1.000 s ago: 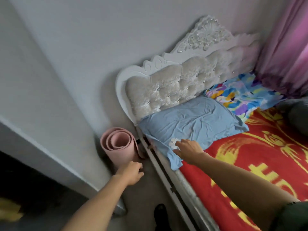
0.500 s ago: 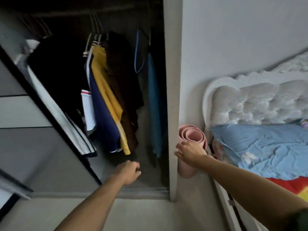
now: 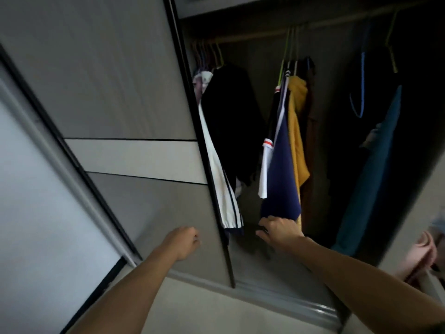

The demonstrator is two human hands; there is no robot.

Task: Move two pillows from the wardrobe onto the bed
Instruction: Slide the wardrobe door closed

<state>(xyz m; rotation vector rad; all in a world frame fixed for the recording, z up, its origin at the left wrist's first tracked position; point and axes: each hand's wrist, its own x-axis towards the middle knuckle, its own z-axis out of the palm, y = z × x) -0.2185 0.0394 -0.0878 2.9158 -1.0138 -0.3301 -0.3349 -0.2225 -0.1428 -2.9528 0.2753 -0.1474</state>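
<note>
— What's in front of me?

— Your wardrobe (image 3: pixel 337 32) stands open on the right, its sliding door (image 3: pixel 134 97) covering the left. Hanging clothes crowd the opening: a black garment (image 3: pixel 231 121), a navy shirt (image 3: pixel 281 169), a yellow one (image 3: pixel 298 131), a teal one (image 3: pixel 370 179).

— My hands?

— Your right hand (image 3: pixel 279 231), grip loosely spread and empty, sits just under the navy hem. Your left hand (image 3: pixel 183 242) is curled before the door, holding nothing. I can't make out any pillow inside.

- Sliding door (image 3: pixel 134 97): grey panels, black frame, one pale horizontal band across the middle.
- Second door panel (image 3: pixel 41 213), far left: lighter, bluish-white.
- Floor (image 3: pixel 197 309): pale, plain.
- Bottom track (image 3: pixel 289 302): grey metal rail.
- Light: dim; interior dark, upper right nearly black.
- Pale wall edge (image 3: pixel 419 213) at right.
</note>
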